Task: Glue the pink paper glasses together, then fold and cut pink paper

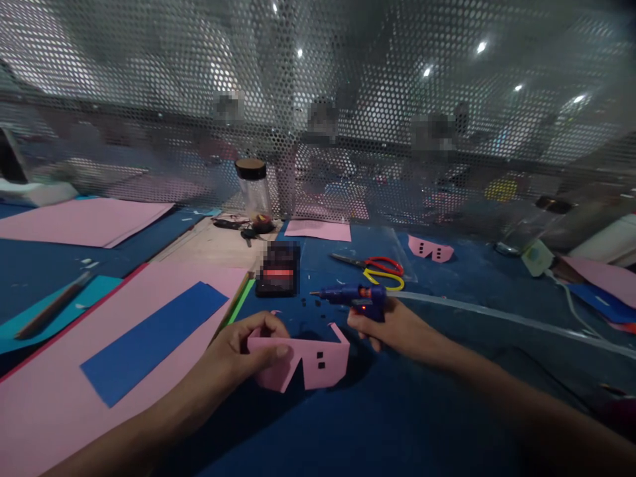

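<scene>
My left hand (258,341) pinches the left part of pink paper glasses (325,374), thumb in front and fingers behind. Two small black squares (320,360) show on the right half of these glasses, and a folded side arm stands up at their right end. In my right hand (380,324) is a blue hot glue gun (352,295), its nozzle pointing left above the table. A long clear glue stick trails from its back to the right. Below the nozzle lie several tiny black pieces (318,303).
Scissors (382,266) with red and yellow handles lie behind the glue gun, near other pink glasses (430,249). A dark phone-like device (278,268), a lidded jar (254,195) and a blue paper strip (154,341) sit leftward. A perforated metal screen (189,79) closes the back.
</scene>
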`<state>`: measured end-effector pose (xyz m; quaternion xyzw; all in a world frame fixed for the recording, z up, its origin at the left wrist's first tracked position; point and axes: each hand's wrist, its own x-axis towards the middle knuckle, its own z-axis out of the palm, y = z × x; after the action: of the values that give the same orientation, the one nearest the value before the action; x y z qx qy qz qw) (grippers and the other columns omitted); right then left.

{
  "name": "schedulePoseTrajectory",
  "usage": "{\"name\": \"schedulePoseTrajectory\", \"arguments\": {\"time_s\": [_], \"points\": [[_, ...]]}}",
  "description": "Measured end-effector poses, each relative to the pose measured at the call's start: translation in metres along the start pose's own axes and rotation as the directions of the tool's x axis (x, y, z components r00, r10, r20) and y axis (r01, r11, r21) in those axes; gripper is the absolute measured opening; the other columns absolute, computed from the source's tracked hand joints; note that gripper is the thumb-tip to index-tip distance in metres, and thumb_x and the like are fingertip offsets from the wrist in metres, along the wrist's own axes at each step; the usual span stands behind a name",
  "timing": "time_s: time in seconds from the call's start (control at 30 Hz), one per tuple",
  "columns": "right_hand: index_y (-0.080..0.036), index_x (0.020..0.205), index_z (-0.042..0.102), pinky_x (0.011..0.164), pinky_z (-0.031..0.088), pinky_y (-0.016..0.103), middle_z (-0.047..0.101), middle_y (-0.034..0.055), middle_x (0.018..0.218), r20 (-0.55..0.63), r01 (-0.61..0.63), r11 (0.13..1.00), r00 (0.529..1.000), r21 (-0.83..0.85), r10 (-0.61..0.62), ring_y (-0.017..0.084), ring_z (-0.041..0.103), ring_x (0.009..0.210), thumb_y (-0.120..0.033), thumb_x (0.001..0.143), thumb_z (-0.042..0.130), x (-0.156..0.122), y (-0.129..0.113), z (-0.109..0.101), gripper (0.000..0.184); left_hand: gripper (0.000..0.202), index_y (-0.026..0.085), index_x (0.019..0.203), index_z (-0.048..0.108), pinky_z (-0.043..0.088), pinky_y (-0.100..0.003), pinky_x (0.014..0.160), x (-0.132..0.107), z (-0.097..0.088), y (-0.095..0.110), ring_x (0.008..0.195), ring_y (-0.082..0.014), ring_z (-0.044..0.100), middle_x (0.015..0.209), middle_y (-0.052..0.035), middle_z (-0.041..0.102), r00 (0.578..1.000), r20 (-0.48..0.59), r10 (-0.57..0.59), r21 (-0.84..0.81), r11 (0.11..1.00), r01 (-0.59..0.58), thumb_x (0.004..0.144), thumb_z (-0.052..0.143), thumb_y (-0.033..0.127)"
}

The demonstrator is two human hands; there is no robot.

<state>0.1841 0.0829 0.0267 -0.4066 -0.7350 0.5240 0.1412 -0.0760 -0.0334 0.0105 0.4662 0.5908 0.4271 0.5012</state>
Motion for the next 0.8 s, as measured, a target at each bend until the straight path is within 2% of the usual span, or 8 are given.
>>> {"name": "schedulePoseTrajectory", "arguments": {"time_s": [0.17, 0.33, 0.47, 0.63, 0.8], "points": [[-0.018, 0.093, 0.066, 0.052, 0.043, 0.024, 0.063, 0.0008, 0.072, 0.022, -0.048, 0.992, 0.998, -0.120, 0.051, 0.013, 0.058, 0.057, -0.053, 0.090, 0.064, 0.017, 0.007, 0.004, 0.036, 0.028, 0.023, 0.077, 0.066, 0.043, -0.028, 0.064, 0.000, 0.000, 0.000, 0.078, -0.0222, 0.063, 0.081, -0.0020, 0.068, 1.000, -0.001, -0.023, 0.034, 0.999, 0.024, 0.075, 0.077, 0.048], [-0.018, 0.093, 0.067, 0.054, 0.042, 0.026, 0.062, 0.0002, 0.068, 0.054, -0.041, 0.974, 0.997, -0.221, 0.054, 0.014, 0.058, 0.059, -0.054, 0.093, 0.060, 0.017, 0.007, 0.006, 0.036, 0.027, 0.023, 0.078, 0.066, 0.041, -0.027, 0.064, 0.000, 0.000, 0.002, 0.070, -0.0174, 0.057, 0.076, 0.0003, 0.064, 1.000, 0.006, -0.020, 0.055, 0.998, 0.020, 0.076, 0.076, 0.047], [-0.020, 0.097, 0.068, 0.056, 0.043, 0.026, 0.063, 0.0003, 0.069, 0.053, -0.077, 0.954, 0.994, -0.289, 0.096, 0.016, 0.059, 0.062, -0.053, 0.094, 0.057, 0.016, 0.004, 0.009, 0.036, 0.024, 0.023, 0.078, 0.066, 0.044, -0.029, 0.072, 0.000, -0.001, 0.002, 0.084, -0.0217, 0.061, 0.078, -0.0004, 0.066, 1.000, -0.002, -0.022, 0.074, 0.997, 0.022, 0.075, 0.077, 0.045], [-0.020, 0.099, 0.068, 0.058, 0.044, 0.027, 0.066, 0.0009, 0.072, 0.049, -0.059, 0.952, 0.996, -0.302, 0.077, 0.016, 0.060, 0.063, -0.054, 0.094, 0.056, 0.017, 0.005, 0.011, 0.036, 0.024, 0.024, 0.077, 0.066, 0.047, -0.035, 0.080, 0.000, 0.000, 0.004, 0.093, -0.0270, 0.064, 0.084, -0.0036, 0.070, 0.999, -0.015, -0.032, 0.086, 0.996, 0.034, 0.074, 0.076, 0.045], [-0.020, 0.094, 0.068, 0.055, 0.043, 0.028, 0.063, 0.0010, 0.066, 0.028, -0.072, 0.959, 0.996, -0.274, 0.083, 0.017, 0.059, 0.059, -0.053, 0.094, 0.057, 0.018, 0.005, 0.012, 0.036, 0.024, 0.025, 0.076, 0.067, 0.047, -0.038, 0.081, -0.001, 0.001, 0.005, 0.089, -0.0271, 0.064, 0.080, -0.0033, 0.068, 1.000, -0.010, -0.010, 0.056, 0.998, 0.011, 0.074, 0.076, 0.047]]}}
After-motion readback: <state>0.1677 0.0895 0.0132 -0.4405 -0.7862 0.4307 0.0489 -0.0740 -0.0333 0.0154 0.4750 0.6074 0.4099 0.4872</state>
